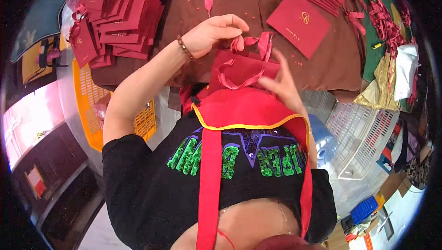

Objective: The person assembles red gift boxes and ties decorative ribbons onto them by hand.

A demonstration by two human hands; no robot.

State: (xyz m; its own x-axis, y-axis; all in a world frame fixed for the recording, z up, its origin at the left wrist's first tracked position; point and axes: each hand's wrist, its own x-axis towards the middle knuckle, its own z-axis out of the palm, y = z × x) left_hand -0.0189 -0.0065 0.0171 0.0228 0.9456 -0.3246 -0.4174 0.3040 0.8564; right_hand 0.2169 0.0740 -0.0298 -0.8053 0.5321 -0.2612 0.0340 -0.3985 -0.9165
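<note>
A dark red paper gift bag (220, 68) stands upright before me at the table's near edge, with ribbon handles at its top. My left hand (214, 34), a beaded bracelet at its wrist, is bent over the bag's far side, thumb and fingers closed on a red ribbon (264, 45); the fingertips are partly hidden. At the bag's right edge is my right hand (286, 84), thumb on the near side and fingers behind, gripping it. The near ribbon handle (240, 84) loops loosely across the bag's front.
Stacks of flat red bags (124, 24) lie left on the brown-covered table (193, 72). More bags (301, 22) lie right, beside a bundle of red ribbons (386, 26). A yellow crate (87, 98) stands below left, a white crate (363, 135) below right.
</note>
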